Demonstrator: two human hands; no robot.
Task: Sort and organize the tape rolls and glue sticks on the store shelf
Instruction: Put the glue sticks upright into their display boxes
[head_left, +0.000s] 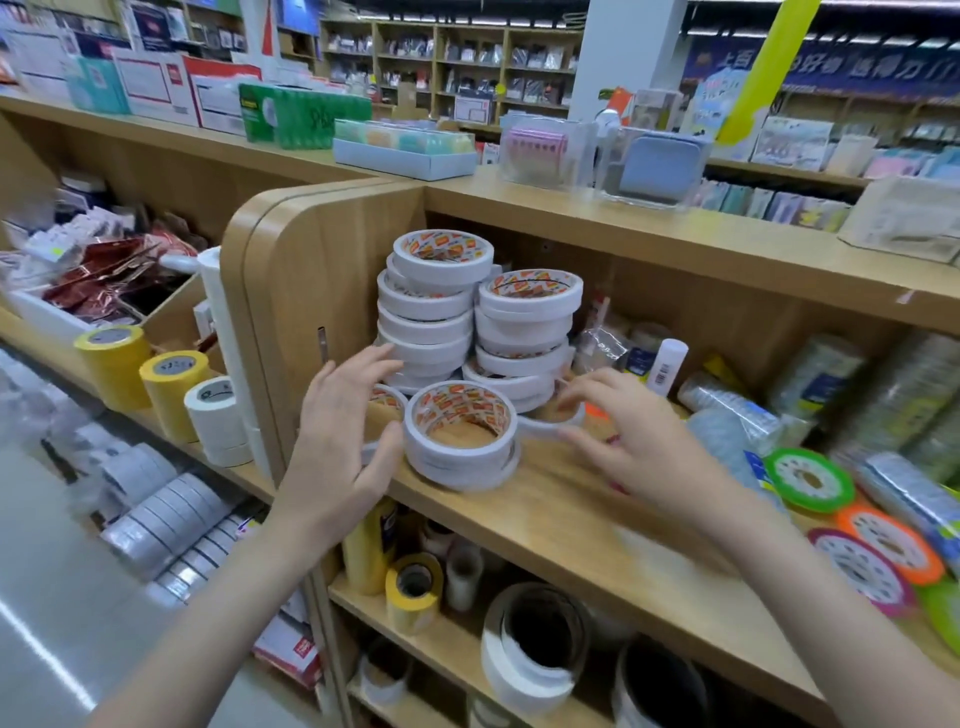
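Landmark: front stack (460, 441), a short pile of white tape rolls with red/orange printed cores, near the front edge of the wooden shelf (545, 514).

Left hand (343, 441): fingers spread and straight, palm facing the left side of front stack, thumb by its lower left edge. Looks like touching or just beside it; can't tell which. Nothing pinched.

Right hand (628, 431): just right of front stack, fingers curled over a thin white roll (550, 423) lying flat on the shelf. Motion blur here, so exact grip can't be told, but fingertips are on its rim.

Behind front stack: tall stack (431, 312) of the same rolls, leaning a bit unevenly. Right of it, second stack (524, 338), shorter, also uneven. Both are touching or nearly so.

Another white roll (387, 397) shows partly left-behind front stack, behind the left hand's fingers.

Glue stick (667, 361): right-behind front stack, past second stack, white tube with barcode, tilted among bagged items.

Far right of front stack: flat round reels, green (808, 480), orange (891, 543), pink (865, 571), along the shelf edge.

Left of front stack, beyond the shelf's side panel: two yellow rolls (174, 387) and a white one (215, 415) on a neighbouring shelf.

Below front stack: lower shelf with yellow tape (413, 592) and a large white roll (535, 644).
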